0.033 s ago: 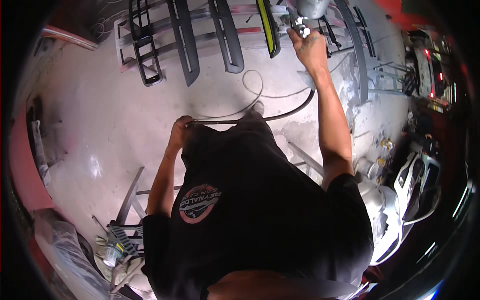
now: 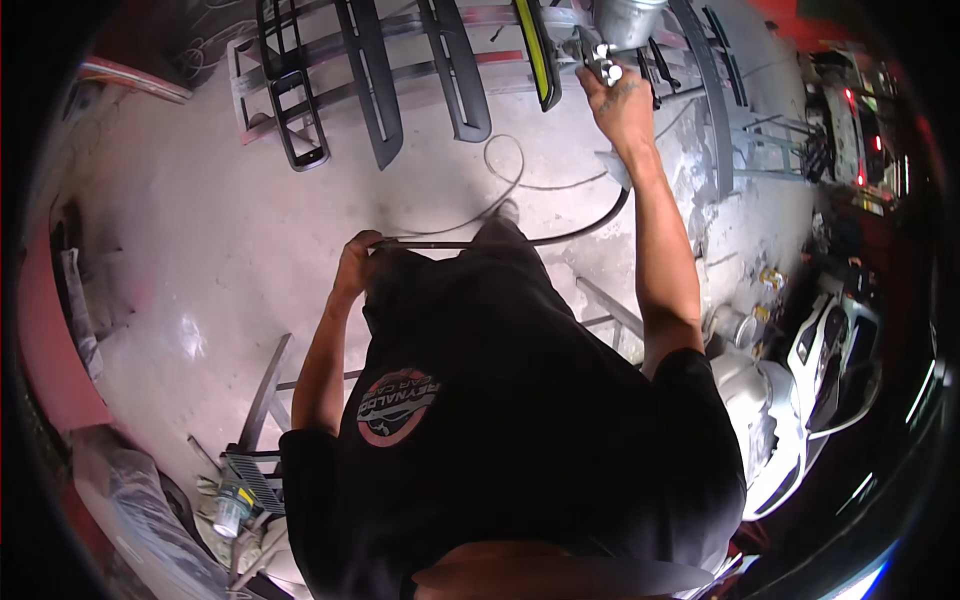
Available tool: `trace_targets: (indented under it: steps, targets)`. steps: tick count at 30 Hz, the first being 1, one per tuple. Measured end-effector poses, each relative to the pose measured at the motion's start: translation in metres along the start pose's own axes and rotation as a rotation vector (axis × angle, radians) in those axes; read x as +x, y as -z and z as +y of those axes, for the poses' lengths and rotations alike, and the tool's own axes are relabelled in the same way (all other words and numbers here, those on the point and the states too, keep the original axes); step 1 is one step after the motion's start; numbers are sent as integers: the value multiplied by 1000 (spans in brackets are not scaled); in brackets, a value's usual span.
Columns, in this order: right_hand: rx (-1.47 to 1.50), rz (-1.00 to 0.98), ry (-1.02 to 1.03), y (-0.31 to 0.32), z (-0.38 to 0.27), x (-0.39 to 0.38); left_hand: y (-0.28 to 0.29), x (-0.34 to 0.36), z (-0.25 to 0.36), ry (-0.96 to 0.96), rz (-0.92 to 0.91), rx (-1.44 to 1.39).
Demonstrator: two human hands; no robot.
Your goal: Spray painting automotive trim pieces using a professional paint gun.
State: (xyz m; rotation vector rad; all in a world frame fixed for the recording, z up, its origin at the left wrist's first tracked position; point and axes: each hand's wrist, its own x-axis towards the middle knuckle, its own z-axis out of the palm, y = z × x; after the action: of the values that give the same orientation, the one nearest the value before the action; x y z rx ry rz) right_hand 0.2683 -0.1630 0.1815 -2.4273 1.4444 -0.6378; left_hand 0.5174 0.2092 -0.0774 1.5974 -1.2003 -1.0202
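Note:
My right hand is wrapped round a spray gun with a grey metal cup on top. The gun is held up at the far right of a rack of dark trim parts. Closest to it is a black strip with a yellow-green band. From below the gun an air hose curves down and across to the left. My left hand is closed round that hose beside my left thigh. The gun's trigger and nozzle cannot be made out clearly.
Two long dark trim pieces and a black frame-shaped part lie across the rack rails. Hose loops lie on the floor. A metal stand is at left, a white car part at right.
The spray gun and its cup sit slightly lower in view, with more of the cup showing. My left hand keeps its hold on the hose.

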Motion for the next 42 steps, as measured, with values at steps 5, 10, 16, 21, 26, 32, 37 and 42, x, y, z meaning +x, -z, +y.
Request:
trace_targets:
  steps: [5,10,16,21,26,32,37,42]
  targets:
    - [-126,-93,-285,-5,-34,-93,59,-14,-20,45,-93,87]
    - [-95,-33,-537,-28,-44,-116,106,-29,-47,21,14,124]
    - [-9,176,-296,-67,-58,-17,161,-26,-62,9,-49,179]
    - [-146,320,-215,-102,-77,127,189,2,-45,95,-53,147]
    - [19,303,-163,-114,-118,215,206,23,-30,188,-180,20]
    - [-147,251,-272,-120,-114,209,240,56,-27,350,-235,43]
    - [-185,295,-418,-127,-122,155,281,83,-44,369,-429,75]
    - [-158,290,-477,-164,-165,176,334,100,-92,270,-556,173]
